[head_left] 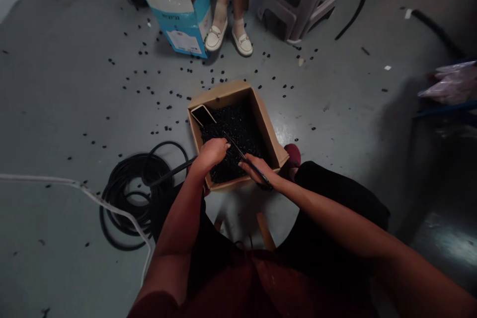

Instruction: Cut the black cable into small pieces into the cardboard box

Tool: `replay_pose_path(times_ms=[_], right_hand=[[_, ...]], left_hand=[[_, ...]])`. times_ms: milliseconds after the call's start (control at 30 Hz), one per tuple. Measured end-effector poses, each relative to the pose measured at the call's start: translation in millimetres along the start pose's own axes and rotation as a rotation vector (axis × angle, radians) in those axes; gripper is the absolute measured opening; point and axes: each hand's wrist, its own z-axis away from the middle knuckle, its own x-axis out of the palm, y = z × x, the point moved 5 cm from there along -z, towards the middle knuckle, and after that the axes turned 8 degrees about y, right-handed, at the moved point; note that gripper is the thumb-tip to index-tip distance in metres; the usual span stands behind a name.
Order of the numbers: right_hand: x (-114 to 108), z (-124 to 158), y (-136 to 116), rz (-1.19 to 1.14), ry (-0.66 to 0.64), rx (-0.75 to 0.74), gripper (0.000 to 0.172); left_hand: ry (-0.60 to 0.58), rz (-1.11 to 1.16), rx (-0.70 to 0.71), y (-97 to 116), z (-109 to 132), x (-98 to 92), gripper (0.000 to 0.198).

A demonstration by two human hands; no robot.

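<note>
A left hand (215, 151) grips black tubing (175, 171) and a right hand (257, 165) grasps scissors (266, 184) over a cardboard box (222, 90) well stocked with small black pieces (238, 124); in dim light, a coil (118, 171) at near left appears uncut.

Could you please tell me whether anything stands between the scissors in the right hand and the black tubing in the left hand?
Nothing visible does: the right hand holds the scissors with their blades at the left hand, which grips the black tubing over the cardboard box. The tubing's tip is too small to make out.
</note>
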Motion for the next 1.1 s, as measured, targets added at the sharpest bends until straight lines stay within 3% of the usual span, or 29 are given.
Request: replay_pose_path(times_ms=[167,300,567,700,1100], right_hand=[[0.0,-0.6,1.0,-0.107,-0.038,0.044,0.018],[-0.3,-3.1,1.8,-0.251,-0.063,0.121,0.018],[-19.8,-1.1,-19.4,-0.349,-0.021,0.087,0.021],[-22.6,-0.8,-21.3,-0.354,0.003,0.068,0.027],[-27.1,0.6,-21.7,-0.144,-0.029,0.001,0.041]], left_hand=[[0.094,0.150,0.021,1.3,0.0,-10.2,0.032],[0.171,0.401,-0.021,0.2,-0.7,-21.1,0.038],[0.220,0.761,-0.065,-4.6,-4.5,-20.4,0.030],[0.269,0.801,-0.089,-6.6,-3.3,-24.2,0.035],[0.203,0.695,-0.031,-3.9,-0.4,-28.3,0.032]])
